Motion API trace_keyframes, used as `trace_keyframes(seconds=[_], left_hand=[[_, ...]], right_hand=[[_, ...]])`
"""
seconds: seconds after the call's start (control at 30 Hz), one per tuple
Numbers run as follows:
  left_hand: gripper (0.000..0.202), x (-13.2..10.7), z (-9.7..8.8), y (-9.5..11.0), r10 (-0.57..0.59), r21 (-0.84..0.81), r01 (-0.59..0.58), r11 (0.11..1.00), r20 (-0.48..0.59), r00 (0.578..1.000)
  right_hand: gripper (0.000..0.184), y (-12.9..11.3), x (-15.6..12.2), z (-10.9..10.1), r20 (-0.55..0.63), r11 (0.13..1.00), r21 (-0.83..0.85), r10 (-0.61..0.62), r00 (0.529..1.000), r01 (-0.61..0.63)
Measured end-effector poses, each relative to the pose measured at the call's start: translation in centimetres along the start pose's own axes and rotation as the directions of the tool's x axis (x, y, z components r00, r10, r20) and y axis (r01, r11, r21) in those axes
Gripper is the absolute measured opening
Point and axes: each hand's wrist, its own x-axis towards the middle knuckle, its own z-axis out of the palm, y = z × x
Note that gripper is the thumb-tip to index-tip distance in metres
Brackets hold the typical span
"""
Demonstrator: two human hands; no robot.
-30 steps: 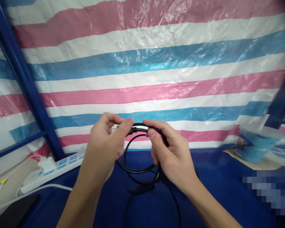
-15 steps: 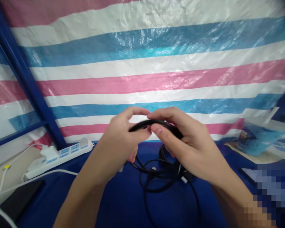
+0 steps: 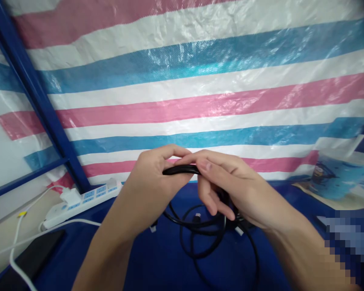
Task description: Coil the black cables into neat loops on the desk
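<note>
A coiled black cable (image 3: 200,226) hangs in loops between my two hands above a blue table (image 3: 157,262). My left hand (image 3: 153,186) is closed, pinching the top of the coil between thumb and fingers. My right hand (image 3: 230,190) meets it from the right, thumb and forefinger pinched on the same black strand, with the other fingers curled down around the loops. Small white tags show on the lower loops.
A white power strip (image 3: 85,200) with a white plug and white cords lies at the left by a blue metal post (image 3: 39,101). A dark flat object (image 3: 33,254) sits at the lower left. A blue printed cup (image 3: 333,178) stands at the right. A striped tarp hangs behind.
Both hands have drawn close together at the top of the coil. The loops have dropped lower under my right hand, and the view has shifted slightly.
</note>
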Motion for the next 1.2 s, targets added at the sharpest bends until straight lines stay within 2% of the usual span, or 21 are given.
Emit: trace_keyframes(seconds=[0.07,0.1,0.2,0.27,0.3,0.37,0.47,0.53,0.57,0.7,0.8,0.87,0.97,1.07,1.2], left_hand=[[0.022,-0.1,-0.1,0.3,-0.1,-0.257,0.091,0.962,-0.019,0.995],[0.028,-0.1,0.0,0.5,-0.139,-0.373,0.103,0.922,-0.069,0.988],[0.034,0.3,0.4,0.5,-0.232,-0.639,0.019,0.769,-0.252,0.94],[0.029,0.6,0.7,0.3,-0.252,-0.699,-0.018,0.715,-0.281,0.926],[0.025,0.7,0.7,0.1,-0.236,-0.689,-0.013,0.725,-0.266,0.935],[0.017,0.7,0.5,-0.2,-0.165,-0.577,0.023,0.816,-0.195,0.967],[0.016,0.3,-0.4,-0.5,-0.123,-0.312,0.121,0.942,0.012,0.992],[0.022,0.0,-0.9,-0.5,-0.146,-0.224,0.17,0.96,0.119,0.982],[0.025,-0.1,-1.1,-0.4,-0.152,-0.221,0.181,0.958,0.144,0.978],[0.025,-0.1,-1.0,0.0,-0.143,-0.356,0.165,0.92,0.087,0.986],[0.026,0.0,-1.0,0.2,-0.168,-0.513,0.169,0.842,0.049,0.984],[0.026,-0.1,-1.3,0.0,-0.141,-0.612,0.174,0.772,0.102,0.985],[0.025,-0.1,-1.7,-0.5,-0.012,-0.715,0.185,0.674,0.24,0.971],[0.026,-0.1,-1.8,-0.8,0.025,-0.7,0.248,0.67,0.354,0.935],[0.021,-0.1,-1.3,-0.5,-0.129,-0.491,0.355,0.796,0.435,0.891]], right_hand=[[0.029,0.2,0.0,0.2,-0.067,0.994,-0.053,-0.104,0.992,0.1],[0.027,0.4,0.0,0.4,-0.133,0.983,-0.104,-0.163,0.978,0.15],[0.029,1.2,0.2,1.7,-0.316,0.961,-0.162,-0.265,0.911,0.223],[0.027,1.6,0.4,2.3,-0.39,0.968,-0.057,-0.248,0.887,0.246],[0.027,1.7,0.4,2.4,-0.411,0.966,-0.005,-0.238,0.88,0.259],[0.026,1.4,0.4,2.0,-0.383,0.966,0.023,-0.231,0.894,0.259],[0.025,0.5,0.0,0.4,-0.164,0.981,-0.079,-0.188,0.968,0.177],[0.026,-0.1,-0.3,-0.7,-0.045,0.985,-0.12,-0.131,0.99,0.125],[0.026,-0.3,-0.4,-1.0,-0.024,0.986,-0.123,-0.113,0.993,0.109],[0.026,-0.2,-0.5,-0.7,-0.062,0.994,-0.019,-0.105,0.992,0.104],[0.029,0.3,-0.3,0.4,-0.176,0.972,0.081,-0.203,0.963,0.219],[0.03,0.6,-0.2,1.0,-0.291,0.959,0.057,-0.251,0.923,0.279],[0.027,0.7,-0.1,1.2,-0.389,0.957,0.042,-0.249,0.887,0.287],[0.02,0.6,-0.1,0.8,-0.374,0.962,0.027,-0.242,0.895,0.272],[0.018,0.3,-0.4,0.1,-0.182,0.971,-0.14,-0.22,0.958,0.196]])
